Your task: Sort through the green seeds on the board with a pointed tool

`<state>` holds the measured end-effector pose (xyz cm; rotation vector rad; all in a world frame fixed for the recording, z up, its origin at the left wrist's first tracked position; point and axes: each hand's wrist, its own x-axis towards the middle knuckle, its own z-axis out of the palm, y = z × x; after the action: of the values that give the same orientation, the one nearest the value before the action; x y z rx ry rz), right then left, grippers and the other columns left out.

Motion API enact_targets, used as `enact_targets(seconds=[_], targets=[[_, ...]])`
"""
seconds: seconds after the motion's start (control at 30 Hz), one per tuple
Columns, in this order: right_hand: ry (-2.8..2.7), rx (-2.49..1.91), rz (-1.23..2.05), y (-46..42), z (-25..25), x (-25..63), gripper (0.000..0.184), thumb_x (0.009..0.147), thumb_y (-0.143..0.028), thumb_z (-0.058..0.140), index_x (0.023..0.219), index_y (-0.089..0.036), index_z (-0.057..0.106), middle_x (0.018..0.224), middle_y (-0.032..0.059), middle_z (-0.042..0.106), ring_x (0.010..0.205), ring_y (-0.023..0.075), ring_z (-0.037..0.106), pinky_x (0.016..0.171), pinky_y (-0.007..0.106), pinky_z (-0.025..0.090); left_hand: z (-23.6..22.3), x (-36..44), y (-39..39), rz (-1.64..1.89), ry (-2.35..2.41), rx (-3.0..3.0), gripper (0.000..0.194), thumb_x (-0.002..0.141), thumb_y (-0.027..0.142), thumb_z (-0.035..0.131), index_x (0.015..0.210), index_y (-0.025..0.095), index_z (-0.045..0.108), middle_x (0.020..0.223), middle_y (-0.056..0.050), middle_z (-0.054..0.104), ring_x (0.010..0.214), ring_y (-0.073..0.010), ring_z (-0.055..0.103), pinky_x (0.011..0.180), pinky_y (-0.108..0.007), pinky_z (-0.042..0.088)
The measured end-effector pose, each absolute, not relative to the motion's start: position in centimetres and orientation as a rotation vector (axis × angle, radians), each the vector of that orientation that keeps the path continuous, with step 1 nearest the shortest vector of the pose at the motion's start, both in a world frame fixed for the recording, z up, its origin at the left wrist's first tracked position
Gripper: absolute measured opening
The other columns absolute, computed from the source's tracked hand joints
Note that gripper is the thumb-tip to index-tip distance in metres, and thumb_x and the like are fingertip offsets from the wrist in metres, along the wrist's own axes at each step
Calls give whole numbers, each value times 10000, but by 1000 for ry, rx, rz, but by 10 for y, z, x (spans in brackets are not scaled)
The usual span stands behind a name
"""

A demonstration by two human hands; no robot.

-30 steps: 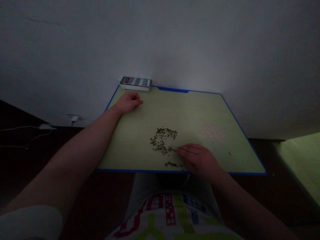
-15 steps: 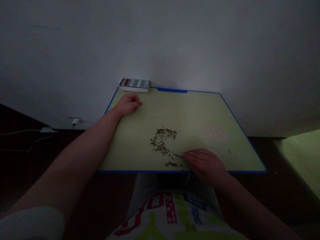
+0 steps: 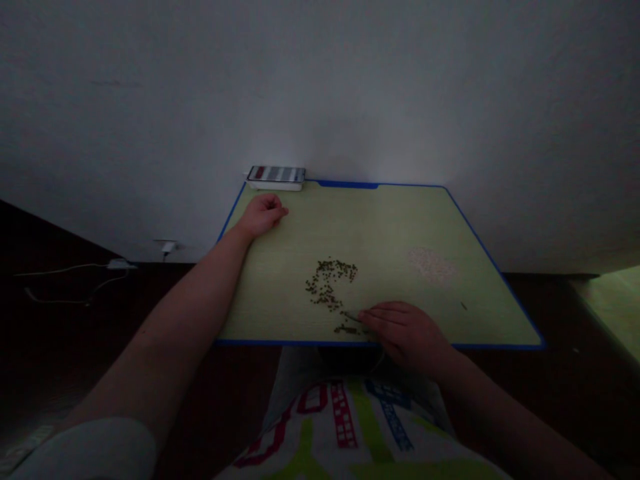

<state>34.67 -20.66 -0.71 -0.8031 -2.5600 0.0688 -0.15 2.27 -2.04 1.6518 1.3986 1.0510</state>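
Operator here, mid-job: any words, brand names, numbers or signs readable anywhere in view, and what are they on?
The phone screen: red and grey bands, too small and blurred to read.
The printed shirt: large red, blue and green blocky shapes, possibly letters, but no word can be read for certain.
No other readable text shows.

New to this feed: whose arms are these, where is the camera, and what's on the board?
These are a person's bare arms, no machine. The pictures come from a camera worn on their head, looking forward and down. On a green board with a blue edge lie scattered dark seeds and a patch of pale grains. A phone sits on a white box at the far edge. The right hand, beside the seeds, pinches a thin pointed tool. The left hand rests curled, holding nothing visible.
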Motion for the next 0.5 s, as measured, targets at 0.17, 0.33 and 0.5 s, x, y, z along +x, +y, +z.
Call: enact_targets(seconds=[0.17, 0.33, 0.5], targets=[[-2543, -860, 105, -206, -8, 345, 420, 917, -85, 462, 1222, -180, 734, 1036, 74, 823, 907, 189, 773, 848, 361, 638, -23, -2, 27, 1096, 1397, 1608, 244, 655, 314, 696, 608, 227, 472, 444, 39, 490, 414, -87, 392, 455, -252, 305], [-2533, -831, 149, -202, -6, 337, 376, 942, -97, 474, 1205, -167, 734, 1029, 81, 821, 912, 189, 771, 857, 351, 634, -27, -2, 31, 1177, 1397, 1506, 253, 656, 299, 680, 605, 234, 441, 445, 44, 482, 406, -89, 392, 437, -250, 285], [-2516, -781, 124, -201, -1, 329, 328, 976, -111, 458, 1145, -146, 737, 975, 85, 822, 845, 191, 774, 810, 342, 645, -23, 0, 24, 1230, 1408, 1475, 248, 690, 290, 657, 611, 236, 429, 455, 45, 470, 415, -84, 390, 449, -251, 295]])
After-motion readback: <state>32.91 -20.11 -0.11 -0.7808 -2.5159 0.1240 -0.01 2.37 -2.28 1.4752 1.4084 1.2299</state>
